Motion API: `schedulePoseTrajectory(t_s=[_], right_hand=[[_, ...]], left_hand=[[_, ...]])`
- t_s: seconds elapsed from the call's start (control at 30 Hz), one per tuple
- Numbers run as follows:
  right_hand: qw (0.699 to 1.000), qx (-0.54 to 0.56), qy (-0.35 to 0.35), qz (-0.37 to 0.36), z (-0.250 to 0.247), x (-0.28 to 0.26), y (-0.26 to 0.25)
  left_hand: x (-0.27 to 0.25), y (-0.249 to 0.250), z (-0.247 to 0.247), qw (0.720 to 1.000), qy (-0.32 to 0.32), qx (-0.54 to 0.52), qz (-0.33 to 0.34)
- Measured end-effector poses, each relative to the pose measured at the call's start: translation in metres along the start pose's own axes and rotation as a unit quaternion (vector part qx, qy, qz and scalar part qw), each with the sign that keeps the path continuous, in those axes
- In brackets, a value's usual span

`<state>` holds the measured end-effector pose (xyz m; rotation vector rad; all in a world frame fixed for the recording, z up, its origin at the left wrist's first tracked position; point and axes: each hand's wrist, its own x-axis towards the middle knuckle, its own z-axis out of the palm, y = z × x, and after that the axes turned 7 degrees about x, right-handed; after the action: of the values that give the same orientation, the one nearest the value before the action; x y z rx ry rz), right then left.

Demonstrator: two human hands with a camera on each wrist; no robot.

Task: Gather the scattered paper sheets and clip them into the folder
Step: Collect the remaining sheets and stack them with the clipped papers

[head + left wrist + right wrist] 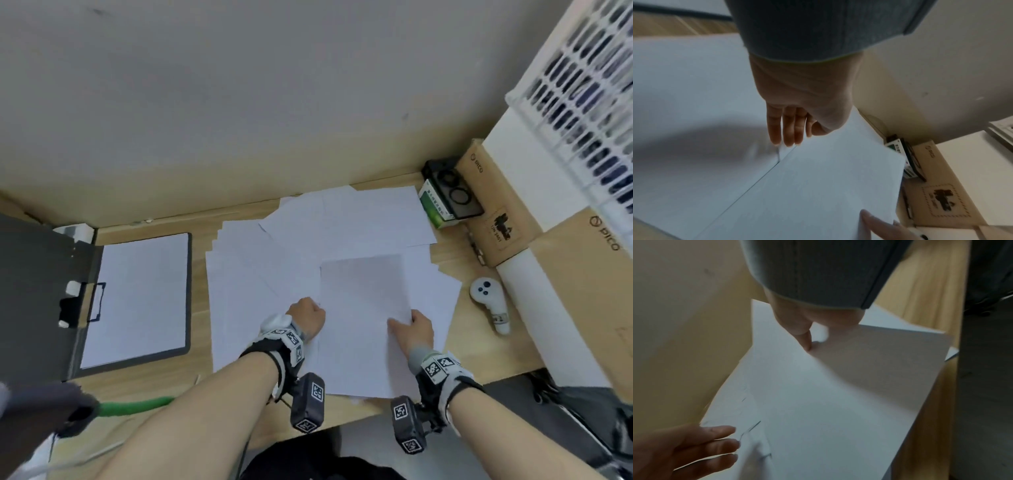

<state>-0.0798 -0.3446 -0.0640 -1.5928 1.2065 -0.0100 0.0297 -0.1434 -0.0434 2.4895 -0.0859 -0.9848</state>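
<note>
Several white paper sheets (342, 222) lie fanned over the middle of the wooden desk (486, 346). An open dark folder (41, 291) lies at the left, with a white sheet (137, 298) on its board beside the metal clip (96, 301). My right hand (411, 325) pinches the right edge of the top sheet (363, 308), thumb (803, 335) on top, so that edge is lifted (879, 363). My left hand (308, 317) stands at that sheet's left edge, straight fingers (789, 136) touching the papers (694, 97).
A green-and-white box (436, 207) and a black case (454, 192) sit at the back right, against cardboard boxes (500, 219). A white controller (489, 305) lies right of the papers. A white wire basket (582, 85) stands above. A green cable (137, 406) runs along the front edge.
</note>
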Motion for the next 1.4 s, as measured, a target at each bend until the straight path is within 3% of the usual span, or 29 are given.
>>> schedulePoseTrajectory(t_s=[0.17,0.3,0.4,0.6,0.67,0.77,0.9,0.97,1.07,1.2,1.33,1.4], right_hand=[[0.993,0.029,0.092,0.067,-0.029,0.028,0.021],[0.99,0.013,0.095,0.108,-0.029,0.033,0.021],[0.988,-0.002,0.083,0.127,-0.027,0.033,0.018],[0.978,0.09,0.148,0.115,-0.043,0.039,0.022],[0.974,0.094,0.168,0.119,-0.054,0.042,0.024],[0.976,0.073,0.155,0.134,-0.06,0.044,0.024],[0.987,-0.023,0.075,0.141,-0.055,0.051,0.024],[0.99,-0.009,0.059,0.126,-0.053,0.055,0.024],[0.992,0.049,0.072,0.091,-0.06,0.063,0.024],[0.995,0.045,0.072,0.052,-0.074,0.075,0.033],[0.999,0.034,0.034,-0.006,-0.074,0.079,0.038],[0.999,0.036,0.016,-0.025,-0.072,0.081,0.036]], left_hand=[[0.038,0.041,0.03,0.997,-0.073,0.017,0.017],[0.06,0.046,0.048,0.996,-0.083,0.035,0.012],[0.071,0.051,0.055,0.996,-0.069,0.044,0.016],[0.086,0.059,0.059,0.995,-0.045,0.055,0.066],[0.09,0.061,0.059,0.996,0.006,0.056,0.07],[0.092,0.059,0.06,0.986,0.104,0.117,0.054],[0.093,0.055,0.066,0.984,0.125,0.128,-0.014],[0.093,0.05,0.057,0.979,0.151,0.134,-0.025],[0.098,0.037,0.04,0.967,0.185,0.15,-0.094],[0.105,0.031,0.03,0.966,0.177,0.152,-0.113],[0.113,0.031,0.022,0.975,0.096,0.14,-0.141],[0.108,0.029,0.02,0.981,0.092,0.123,-0.121]])
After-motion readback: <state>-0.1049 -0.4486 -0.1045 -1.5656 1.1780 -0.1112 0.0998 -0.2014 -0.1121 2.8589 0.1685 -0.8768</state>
